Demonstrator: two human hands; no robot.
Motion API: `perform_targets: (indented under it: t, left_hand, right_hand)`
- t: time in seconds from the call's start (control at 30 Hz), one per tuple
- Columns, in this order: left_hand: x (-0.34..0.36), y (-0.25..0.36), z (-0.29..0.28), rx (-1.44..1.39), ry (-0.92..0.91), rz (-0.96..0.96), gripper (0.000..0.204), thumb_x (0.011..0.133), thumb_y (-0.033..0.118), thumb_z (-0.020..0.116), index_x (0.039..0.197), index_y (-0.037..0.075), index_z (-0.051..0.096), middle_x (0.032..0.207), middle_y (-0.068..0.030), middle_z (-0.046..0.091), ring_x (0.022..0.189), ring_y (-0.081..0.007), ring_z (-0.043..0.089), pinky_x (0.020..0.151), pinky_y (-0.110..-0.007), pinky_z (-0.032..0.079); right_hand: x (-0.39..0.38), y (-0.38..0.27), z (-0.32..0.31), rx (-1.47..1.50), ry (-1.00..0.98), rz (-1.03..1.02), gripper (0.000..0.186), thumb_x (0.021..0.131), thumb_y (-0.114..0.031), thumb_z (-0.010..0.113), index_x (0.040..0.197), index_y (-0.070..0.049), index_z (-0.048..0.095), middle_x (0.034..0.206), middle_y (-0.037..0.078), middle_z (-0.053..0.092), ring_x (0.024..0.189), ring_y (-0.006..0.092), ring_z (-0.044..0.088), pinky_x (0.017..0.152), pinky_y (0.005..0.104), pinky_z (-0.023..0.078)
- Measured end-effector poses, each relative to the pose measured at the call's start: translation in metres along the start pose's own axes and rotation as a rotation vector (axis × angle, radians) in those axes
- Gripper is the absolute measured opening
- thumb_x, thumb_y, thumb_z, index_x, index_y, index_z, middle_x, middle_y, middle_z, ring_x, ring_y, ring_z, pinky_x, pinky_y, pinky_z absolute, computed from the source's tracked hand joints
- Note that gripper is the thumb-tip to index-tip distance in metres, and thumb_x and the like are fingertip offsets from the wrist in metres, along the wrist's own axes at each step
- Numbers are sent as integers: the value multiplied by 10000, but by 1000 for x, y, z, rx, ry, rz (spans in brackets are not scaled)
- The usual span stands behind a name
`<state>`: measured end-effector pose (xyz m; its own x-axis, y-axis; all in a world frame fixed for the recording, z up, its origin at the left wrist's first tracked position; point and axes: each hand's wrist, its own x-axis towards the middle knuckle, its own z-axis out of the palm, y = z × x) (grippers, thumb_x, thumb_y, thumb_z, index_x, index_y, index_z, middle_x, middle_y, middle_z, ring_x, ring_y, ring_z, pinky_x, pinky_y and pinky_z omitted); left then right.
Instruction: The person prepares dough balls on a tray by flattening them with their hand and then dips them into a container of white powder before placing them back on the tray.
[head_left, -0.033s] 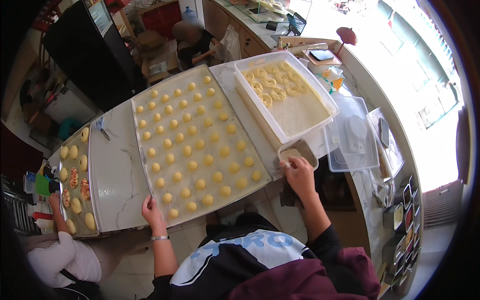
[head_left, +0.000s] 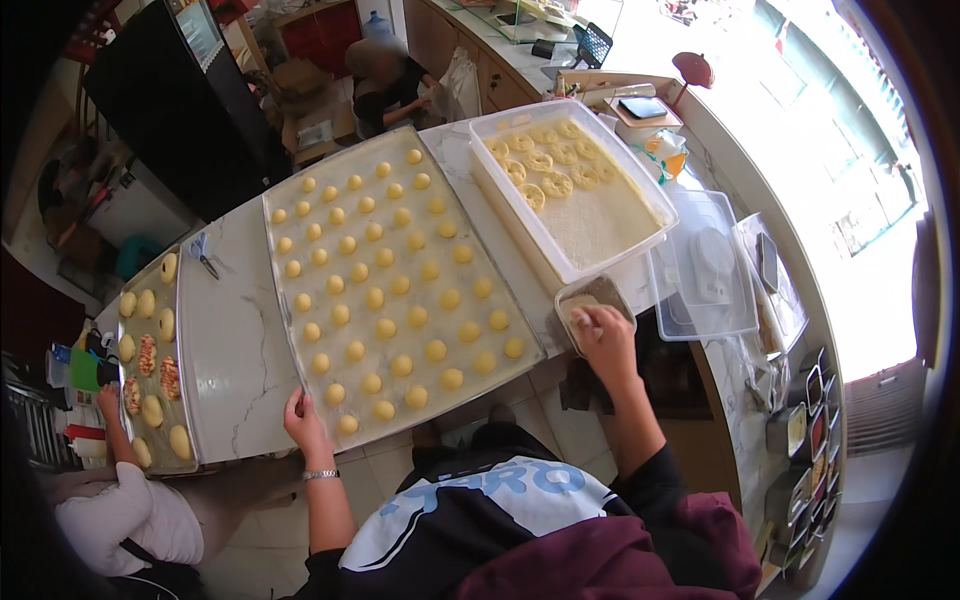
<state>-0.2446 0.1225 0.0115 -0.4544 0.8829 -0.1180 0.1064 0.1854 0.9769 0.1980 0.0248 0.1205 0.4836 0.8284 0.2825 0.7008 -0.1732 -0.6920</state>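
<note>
A large metal baking tray (head_left: 270, 225) bears rows of small, round, pale yellow dough balls (head_left: 385, 328). At its near left corner, my left hand (head_left: 308, 425) pinches the rim between thumb and fingers. My right hand (head_left: 607, 345) hangs over a small square tub (head_left: 622, 298) holding pale, flour-like powder (head_left: 592, 292). Its fingertips are drawn together and look whitish; what lies between them is too small to make out. Just beyond the tub stands a big clear plastic bin (head_left: 668, 222), with several ring-shaped dough pieces (head_left: 557, 184) on its powdery bottom.
A smaller tray (head_left: 183, 330) of filled and plain dough lies at the left, with a co-worker's hand (head_left: 108, 400) beside it. Scissors (head_left: 208, 266) rest on the marble table (head_left: 232, 350). A clear lid (head_left: 705, 265) lies at the right. Another person (head_left: 385, 90) sits at the far side.
My right hand has shifted slightly right and toward me over the tub, its fingers drawn closer together. The left hand stays at the tray corner.
</note>
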Motion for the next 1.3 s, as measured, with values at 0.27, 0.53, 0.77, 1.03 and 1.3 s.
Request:
perform_targets:
  t: [0.27, 0.53, 0.77, 1.03, 1.3]
  left_hand:
    - [0, 0, 5, 46, -23, 98, 258, 854, 29, 549, 1102, -34, 528, 996, -79, 587, 882, -133, 554, 789, -266, 447]
    - [11, -4, -3, 625, -95, 545, 321, 863, 100, 531, 1169, 36, 461, 1087, -148, 479, 1028, -305, 433, 894, -419, 351]
    - [8, -1, 3, 502, -102, 501, 314, 883, 122, 508, 1180, 37, 452, 1098, -151, 480, 1021, -310, 432, 872, -410, 359]
    - [7, 4, 3, 499, -103, 499, 305, 887, 119, 510, 1176, 36, 465, 1073, -145, 493, 983, -285, 463, 851, -388, 388]
    - [8, 1, 4, 468, -98, 464, 304, 884, 124, 520, 1171, 36, 477, 1042, -136, 511, 963, -264, 482, 845, -377, 401]
  right_hand:
    - [32, 58, 27, -510, -431, -23, 139, 649, -89, 575, 741, -11, 644, 744, 214, 607, 743, 366, 602, 698, 410, 486]
    - [34, -13, -5, -634, -527, -42, 272, 700, -39, 557, 954, 37, 616, 863, 224, 607, 816, 364, 593, 740, 403, 474]
    - [-24, -63, 22, -271, -334, -231, 580, 866, -347, 503, 1260, 59, 377, 1286, 249, 403, 1212, 348, 389, 1001, 396, 335]
    - [-60, -24, 74, -575, -536, -273, 742, 868, -519, 371, 1322, 60, 278, 1389, 213, 286, 1333, 284, 209, 1087, 472, 52]
    - [-51, -21, 79, -650, -704, -291, 739, 879, -521, 337, 1347, 42, 243, 1414, 186, 255, 1346, 263, 179, 1086, 483, 44]
